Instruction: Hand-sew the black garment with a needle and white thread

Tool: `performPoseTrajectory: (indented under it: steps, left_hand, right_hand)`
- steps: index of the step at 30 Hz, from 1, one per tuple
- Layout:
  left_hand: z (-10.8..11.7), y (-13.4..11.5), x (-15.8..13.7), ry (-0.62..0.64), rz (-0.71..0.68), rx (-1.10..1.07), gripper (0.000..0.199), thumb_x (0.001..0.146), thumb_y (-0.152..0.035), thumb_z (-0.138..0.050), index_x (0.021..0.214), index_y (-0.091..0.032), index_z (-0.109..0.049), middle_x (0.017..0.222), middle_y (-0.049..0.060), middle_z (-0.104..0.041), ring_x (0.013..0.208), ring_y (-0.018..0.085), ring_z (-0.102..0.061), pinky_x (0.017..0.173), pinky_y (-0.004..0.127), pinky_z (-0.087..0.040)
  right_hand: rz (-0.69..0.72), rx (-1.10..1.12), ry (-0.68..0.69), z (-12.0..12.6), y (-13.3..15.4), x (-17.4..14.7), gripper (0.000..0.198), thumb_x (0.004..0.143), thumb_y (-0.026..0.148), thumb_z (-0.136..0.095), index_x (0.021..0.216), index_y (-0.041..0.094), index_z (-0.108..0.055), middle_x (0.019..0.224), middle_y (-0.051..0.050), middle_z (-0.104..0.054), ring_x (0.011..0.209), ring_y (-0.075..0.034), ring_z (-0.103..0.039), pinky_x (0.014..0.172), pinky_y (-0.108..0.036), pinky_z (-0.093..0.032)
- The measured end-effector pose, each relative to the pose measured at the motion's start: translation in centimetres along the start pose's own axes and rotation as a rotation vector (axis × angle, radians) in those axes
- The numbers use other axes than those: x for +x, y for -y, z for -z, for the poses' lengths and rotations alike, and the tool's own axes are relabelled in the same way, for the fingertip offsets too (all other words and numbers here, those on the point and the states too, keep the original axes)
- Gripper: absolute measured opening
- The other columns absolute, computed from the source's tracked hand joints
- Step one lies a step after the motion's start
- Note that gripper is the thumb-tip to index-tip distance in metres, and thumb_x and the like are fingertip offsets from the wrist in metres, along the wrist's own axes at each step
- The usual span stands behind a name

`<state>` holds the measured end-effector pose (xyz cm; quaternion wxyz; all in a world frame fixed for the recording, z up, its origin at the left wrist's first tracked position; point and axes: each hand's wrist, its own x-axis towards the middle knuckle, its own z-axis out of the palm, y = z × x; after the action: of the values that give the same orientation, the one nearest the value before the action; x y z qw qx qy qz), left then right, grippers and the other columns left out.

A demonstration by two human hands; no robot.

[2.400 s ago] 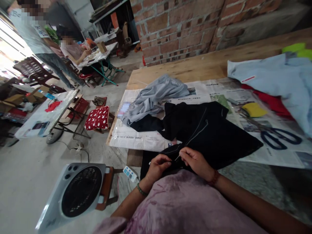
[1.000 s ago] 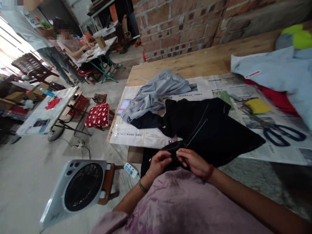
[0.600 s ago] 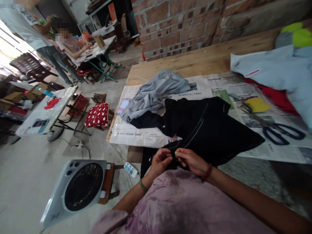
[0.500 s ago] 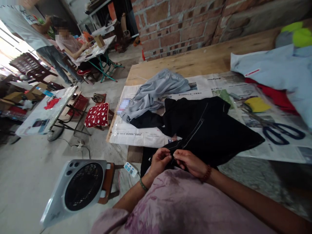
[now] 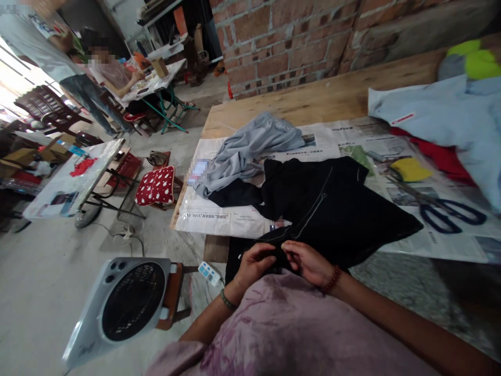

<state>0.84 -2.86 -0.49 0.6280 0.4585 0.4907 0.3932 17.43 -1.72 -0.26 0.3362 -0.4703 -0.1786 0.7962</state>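
Your left hand (image 5: 256,262) has thumb and forefinger slightly parted, and your right hand (image 5: 307,259) has its fingertips drawn close together; you have both low at the centre of the frame, over the near edge of the black cloth (image 5: 344,206). Whether either grips cloth or something finer, I cannot tell. The cloth spreads from your lap onto the newspaper (image 5: 215,222) at the centre right. A pale line (image 5: 312,213) already runs along it towards your hands; the handwork looks unfinished, though how much is left does not show. Grey cloth (image 5: 258,141) lies beyond, its dark end crowding yours at the left. The scissors (image 5: 450,214), right of the frame, sit clear of your fingers, near a yellow piece (image 5: 410,169). A fan (image 5: 133,303) fills the lower left, apart from the cloth.
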Motion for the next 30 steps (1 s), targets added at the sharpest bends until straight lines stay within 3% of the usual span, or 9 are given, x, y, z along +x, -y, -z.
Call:
performPoseTrajectory:
  steps: [6,10,18,30]
  left_hand:
    - [0.0,-0.3,0.3,0.018,-0.096,0.200,0.018,0.065,-0.025,-0.070,0.081,-0.018,-0.068,0.081,0.005,-0.063,0.078,0.016,-0.055,0.073,0.027,-0.043]
    - [-0.3,-0.4,0.4,0.029,-0.095,0.113,0.011,0.062,-0.023,-0.072,0.068,-0.016,-0.066,0.082,0.005,-0.062,0.078,0.016,-0.055,0.074,0.027,-0.043]
    - [-0.1,-0.4,0.1,0.028,0.013,-0.051,0.013,0.060,-0.018,-0.072,0.070,-0.015,-0.064,0.090,0.005,-0.063,0.083,0.016,-0.057,0.077,0.027,-0.042]
    - [0.1,-0.9,0.1,0.035,0.021,-0.020,0.012,0.060,-0.019,-0.072,0.067,-0.014,-0.064,0.092,0.005,-0.063,0.083,0.016,-0.057,0.076,0.027,-0.042]
  right_hand:
    - [0.012,-0.043,0.022,0.0,-0.2,-0.2,0.020,0.066,0.032,-0.059,0.063,0.017,-0.047,0.054,0.005,-0.042,0.042,-0.004,-0.033,0.038,-0.018,-0.024]
    - [0.058,-0.082,-0.017,-0.2,-0.3,-0.3,0.020,0.066,0.034,-0.058,0.061,0.017,-0.047,0.055,0.004,-0.042,0.043,-0.005,-0.033,0.039,-0.018,-0.025]
    - [0.177,-0.146,-0.083,-0.3,-0.8,-0.1,0.023,0.067,0.038,-0.058,0.060,0.018,-0.048,0.057,0.002,-0.043,0.045,-0.006,-0.036,0.042,-0.020,-0.029]
    - [0.182,-0.131,-0.115,-0.4,-1.0,-0.1,0.028,0.064,0.042,-0.061,0.062,0.017,-0.048,0.057,0.004,-0.044,0.046,-0.005,-0.037,0.042,-0.019,-0.030]
